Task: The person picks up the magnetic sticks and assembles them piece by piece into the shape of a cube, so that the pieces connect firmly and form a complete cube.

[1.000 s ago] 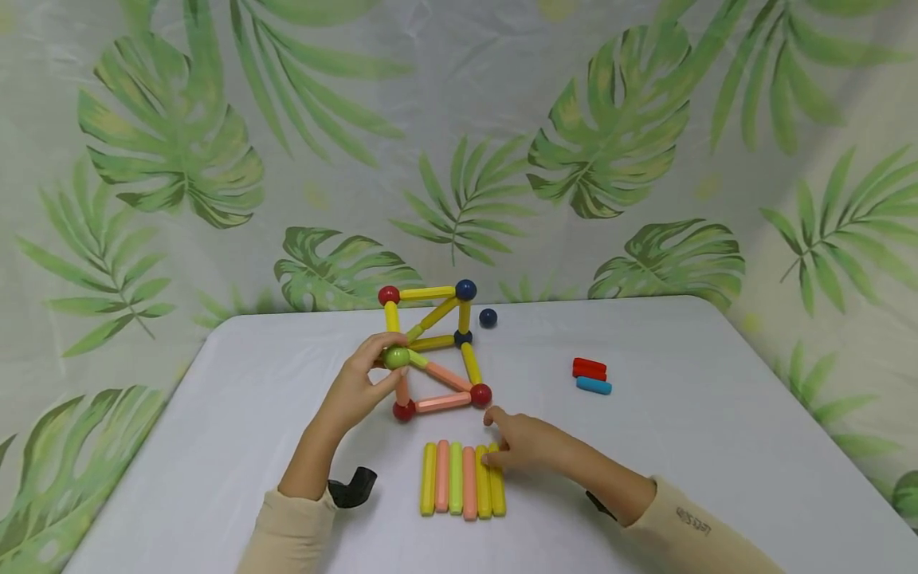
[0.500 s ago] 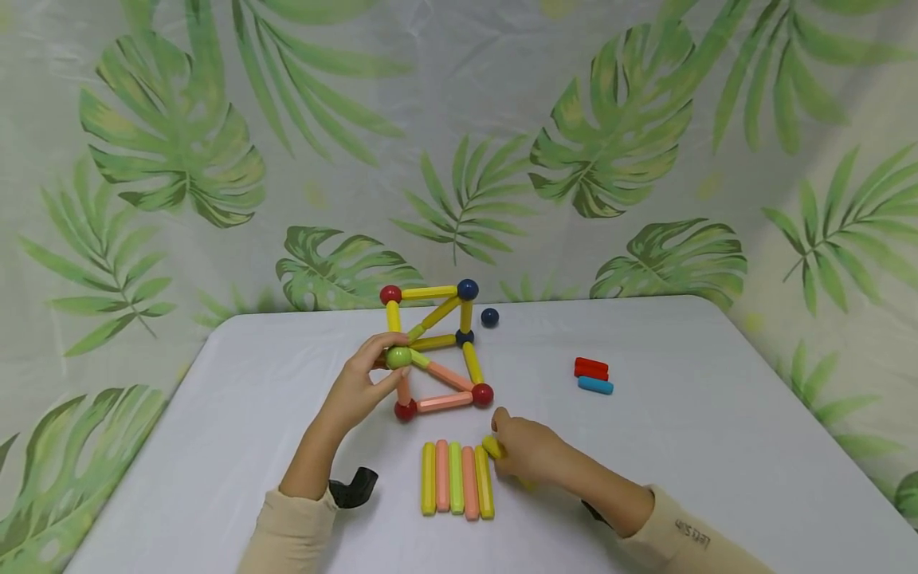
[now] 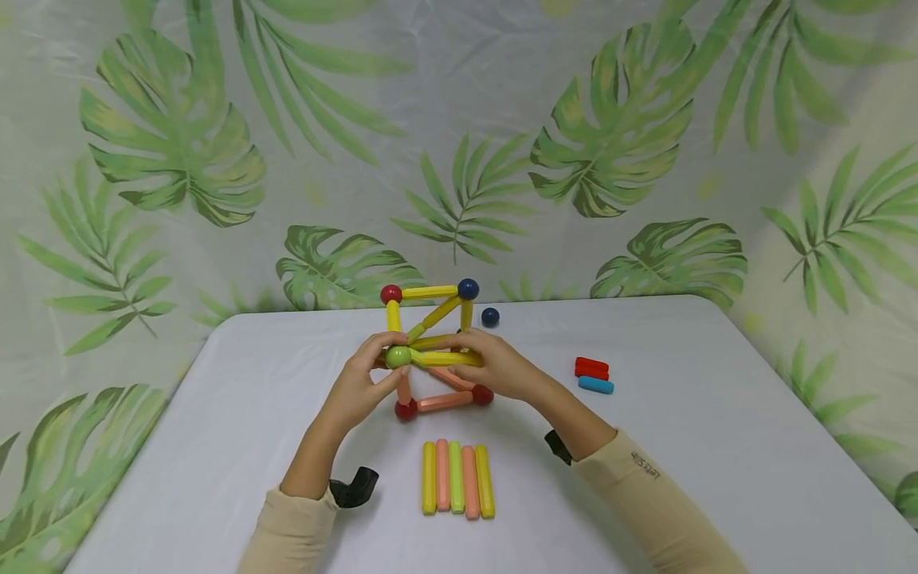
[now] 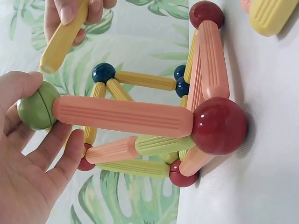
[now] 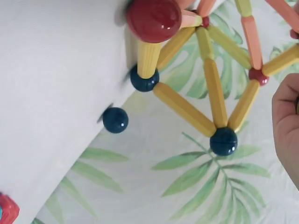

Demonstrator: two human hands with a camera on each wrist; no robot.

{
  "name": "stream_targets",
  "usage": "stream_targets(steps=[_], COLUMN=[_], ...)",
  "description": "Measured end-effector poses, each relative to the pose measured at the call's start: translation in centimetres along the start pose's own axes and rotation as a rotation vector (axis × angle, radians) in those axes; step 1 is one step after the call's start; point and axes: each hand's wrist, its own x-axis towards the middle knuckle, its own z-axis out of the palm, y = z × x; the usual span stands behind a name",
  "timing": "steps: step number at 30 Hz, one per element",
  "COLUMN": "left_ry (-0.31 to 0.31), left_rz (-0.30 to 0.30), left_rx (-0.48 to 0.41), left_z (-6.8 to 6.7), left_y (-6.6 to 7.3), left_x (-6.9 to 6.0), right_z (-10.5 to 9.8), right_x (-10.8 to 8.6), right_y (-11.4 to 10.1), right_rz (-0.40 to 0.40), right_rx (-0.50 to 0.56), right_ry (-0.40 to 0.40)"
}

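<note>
Well, left hand (image 3: pixel 364 377) held green ball (image 3: pixel 398 357); right hand (image 3: pixel 504 367), yellow stick (image 3: pixel 446 359).
That hand partly hid the frame (image 4: pixel 124 115); five sticks (image 3: pixel 456 478) lay nearby.

Left hand (image 4: pixel 28 168) pinches a green ball (image 4: pixel 39 106); from it a ridged pink stick (image 4: pixel 126 115) runs to a glossy red ball (image 4: pixel 219 126) on the white-covered desk (image 4: pixel 243 191). Right hand (image 4: pixel 65 14) grips a yellow stick (image 4: pixel 63 44) at a tilt, its near end just beside the green ball, a slight gap between. Behind, further sticks (image 4: pixel 145 80) link dark-blue balls (image 4: pixel 103 73) and other red balls (image 4: pixel 206 15), leaf-print cloth (image 4: pixel 119 200) beyond; upper right corner, a yellow stick end (image 4: pixel 271 16) and a pink stick end (image 4: pixel 246 4).
</note>
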Motion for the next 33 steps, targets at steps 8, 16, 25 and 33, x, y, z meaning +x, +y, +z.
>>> stream_targets(steps=[8, 16, 25, 33], left_ry=[-0.023, -0.091, -0.041, -0.009], left_rz=[-0.024, -0.008, 0.006, -0.003], left_rx=[0.019, 0.106, 0.145, 0.147], left_z=[0.5, 1.4, 1.1, 0.3], left_y=[-1.7, -2.8, -3.3, -3.5], left_x=[0.0, 1.1, 0.8, 0.0], right_z=[0.8, -0.2, -0.3, -2.2], right_x=[1.2, 0.3, 0.5, 1.1], right_y=[-0.2, -2.8, 1.8, 9.1], right_rz=[0.014, -0.02, 0.005, 0.143], right_rx=[0.139, 0.169, 0.298, 0.164], right_ry=[0.02, 0.047, 0.061, 0.329])
